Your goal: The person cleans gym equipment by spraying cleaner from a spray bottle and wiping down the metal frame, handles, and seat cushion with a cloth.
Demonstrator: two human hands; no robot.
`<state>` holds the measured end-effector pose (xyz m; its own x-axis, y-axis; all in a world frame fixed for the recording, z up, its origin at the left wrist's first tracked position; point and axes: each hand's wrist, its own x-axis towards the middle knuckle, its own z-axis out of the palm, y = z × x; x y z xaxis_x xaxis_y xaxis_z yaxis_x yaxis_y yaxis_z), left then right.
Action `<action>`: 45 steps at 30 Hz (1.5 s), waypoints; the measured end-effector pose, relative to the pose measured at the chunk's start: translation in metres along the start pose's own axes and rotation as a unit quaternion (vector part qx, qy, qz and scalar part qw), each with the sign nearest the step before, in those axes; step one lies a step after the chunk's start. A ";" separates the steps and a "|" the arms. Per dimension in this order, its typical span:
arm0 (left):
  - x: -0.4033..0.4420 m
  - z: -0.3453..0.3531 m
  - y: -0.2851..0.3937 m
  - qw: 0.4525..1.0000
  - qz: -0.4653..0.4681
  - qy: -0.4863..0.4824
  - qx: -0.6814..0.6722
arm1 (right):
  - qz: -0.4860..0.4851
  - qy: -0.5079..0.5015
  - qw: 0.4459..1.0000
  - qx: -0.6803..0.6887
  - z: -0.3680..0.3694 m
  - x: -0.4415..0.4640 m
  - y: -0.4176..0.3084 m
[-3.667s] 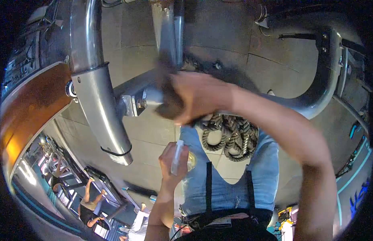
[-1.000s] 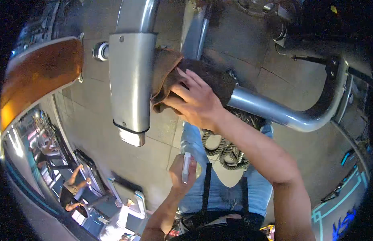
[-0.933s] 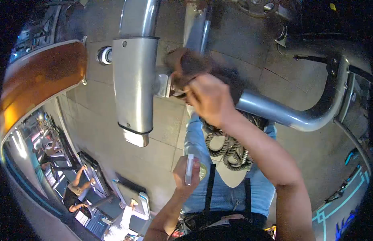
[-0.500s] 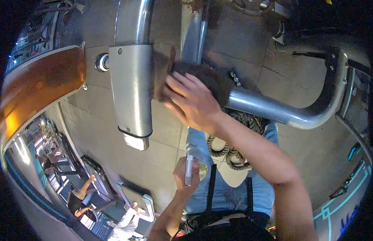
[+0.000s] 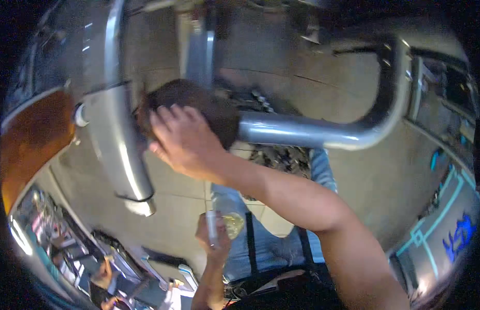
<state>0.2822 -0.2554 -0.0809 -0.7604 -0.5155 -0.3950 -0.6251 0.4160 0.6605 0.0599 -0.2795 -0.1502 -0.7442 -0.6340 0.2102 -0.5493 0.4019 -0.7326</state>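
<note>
My right hand (image 5: 186, 137) lies with its fingers spread on a dark brown cloth (image 5: 180, 95), which is draped over the grey metal tube (image 5: 302, 130) close to a silver metal sleeve (image 5: 116, 139). The cloth hides the joint under it. Lower down, my left hand (image 5: 213, 235) is closed around a bottle (image 5: 233, 225) with a white, pale nozzle top and yellowish clear contents, held over my left thigh.
Thick dark rope (image 5: 281, 160) lies coiled on the floor between my legs. An orange-brown panel (image 5: 38, 139) stands at the left. The tube bends upward at the right. Other people (image 5: 103, 279) and gym machines appear at the lower left.
The view has swung, so the frame and my hands sit further left. My right hand has flattened out on the cloth, which now looks more spread over the tube. My left hand still holds the bottle.
</note>
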 end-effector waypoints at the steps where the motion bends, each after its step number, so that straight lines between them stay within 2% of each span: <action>1: -0.001 0.002 -0.002 1.000 -0.011 0.021 0.003 | 0.016 -0.003 1.000 -0.021 -0.011 -0.013 0.012; 3: -0.005 0.005 -0.009 0.999 -0.024 0.036 -0.008 | -0.026 -0.097 0.987 -0.124 -0.047 -0.028 0.028; 5: -0.006 0.010 -0.020 0.996 0.018 0.044 -0.073 | 0.074 -0.306 0.946 -0.074 -0.108 -0.034 0.050; 8: 0.000 0.018 -0.007 0.996 -0.004 0.038 -0.077 | 0.129 -0.365 0.922 0.026 -0.200 -0.072 0.120; 9: 0.003 0.018 0.001 0.999 0.011 0.033 -0.027 | 0.156 -0.412 0.897 0.036 -0.231 -0.088 0.144; 10: 0.005 0.019 0.005 0.999 0.012 0.032 -0.036 | 0.205 -0.495 0.844 0.002 -0.261 -0.094 0.158; 12: 0.004 0.021 0.012 1.000 0.003 0.007 -0.021 | 0.207 -0.498 0.841 -0.042 -0.300 -0.104 0.166; 14: 0.003 0.021 0.014 0.999 0.045 0.010 -0.015 | 0.461 -0.439 0.756 0.152 -0.323 -0.100 0.159; 15: 0.002 0.017 0.021 0.998 0.053 0.000 -0.037 | 0.456 -0.434 0.764 0.144 -0.331 -0.106 0.154; 17: -0.001 0.009 0.034 0.995 0.075 0.010 -0.065 | 0.496 -0.158 0.800 0.297 -0.341 -0.122 0.141; 18: -0.003 0.006 0.035 0.988 0.128 0.001 -0.081 | 0.478 -0.154 0.813 0.294 -0.348 -0.125 0.126; 19: -0.006 0.002 0.039 0.978 0.184 -0.008 -0.094 | 0.452 -0.037 0.791 0.410 -0.356 -0.126 0.104; 20: -0.004 -0.003 0.055 0.976 0.197 0.007 -0.095 | 0.414 0.075 0.742 0.522 -0.369 -0.125 0.089; 21: -0.007 -0.011 0.071 0.973 0.212 -0.020 -0.091 | 0.393 0.112 0.688 0.600 -0.382 -0.126 0.069; 22: -0.011 -0.019 0.086 0.969 0.226 -0.048 -0.086 | 0.378 0.110 0.695 0.602 -0.395 -0.128 0.045; 23: -0.011 -0.021 0.097 0.946 0.281 -0.039 -0.159 | 0.305 0.129 0.668 0.667 -0.406 -0.126 0.022; 25: -0.005 -0.035 0.131 0.938 0.290 -0.106 -0.157 | 0.165 0.129 0.613 0.762 -0.422 -0.129 -0.021; 26: -0.006 -0.035 0.152 0.932 0.206 -0.165 -0.249 | 0.154 0.130 0.615 0.762 -0.421 -0.143 -0.014; 27: 0.005 -0.028 0.157 0.901 0.267 -0.185 -0.286 | 0.203 0.154 0.767 0.589 -0.409 -0.161 0.014; 28: 0.003 -0.033 0.179 0.882 0.150 -0.273 -0.353 | 0.247 0.172 0.873 0.384 -0.405 -0.175 0.023; 29: 0.011 -0.028 0.187 0.891 0.150 -0.276 -0.328 | 0.300 0.302 0.763 0.487 -0.388 -0.160 -0.014; 30: 0.017 -0.023 0.192 0.893 0.163 -0.276 -0.318 | 0.289 0.310 0.760 0.493 -0.380 -0.166 -0.026; 32: 0.032 -0.009 0.201 0.810 0.098 -0.307 -0.489 | 0.211 0.267 0.900 0.272 -0.370 -0.180 -0.044; 33: 0.050 -0.008 0.205 0.775 0.061 -0.374 -0.506 | 0.134 0.244 0.912 0.302 -0.378 -0.176 -0.071; 34: 0.056 -0.005 0.203 0.777 0.073 -0.380 -0.497 | 0.125 0.257 0.909 0.303 -0.383 -0.178 -0.075; 35: 0.049 -0.010 0.216 0.760 0.051 -0.367 -0.534 | 0.175 0.235 0.728 0.619 -0.388 -0.180 -0.079; 36: 0.043 -0.017 0.229 0.741 0.028 -0.354 -0.570 | 0.195 0.175 0.451 0.853 -0.393 -0.181 -0.082; 37: 0.038 -0.028 0.235 0.787 0.078 -0.350 -0.502 | 0.216 0.183 0.472 0.835 -0.393 -0.182 -0.089; 38: 0.034 -0.037 0.240 0.788 0.083 -0.357 -0.494 | 0.206 0.190 0.470 0.837 -0.394 -0.183 -0.086; 40: 0.027 -0.055 0.247 0.786 0.135 -0.353 -0.488 | 0.213 0.143 0.413 0.874 -0.387 -0.183 -0.070; 41: 0.025 -0.062 0.247 0.773 0.057 -0.324 -0.542 | 0.195 0.092 0.404 0.889 -0.382 -0.174 -0.068; 42: 0.026 -0.068 0.250 0.777 0.062 -0.323 -0.537 | 0.188 0.090 0.402 0.892 -0.376 -0.170 -0.068; 44: 0.022 -0.081 0.251 0.809 0.001 -0.285 -0.515 | 0.338 0.213 0.607 0.687 -0.367 -0.165 -0.082; 45: 0.010 -0.089 0.257 0.816 0.046 -0.255 -0.516 | 0.352 0.240 0.559 0.712 -0.380 -0.156 -0.108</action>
<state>0.1297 -0.2207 0.1421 -0.9349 -0.0289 -0.3537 -0.2798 -0.5530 0.7848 0.0910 0.0272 0.1420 -0.7888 -0.2628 -0.5557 0.5487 -0.7085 -0.4438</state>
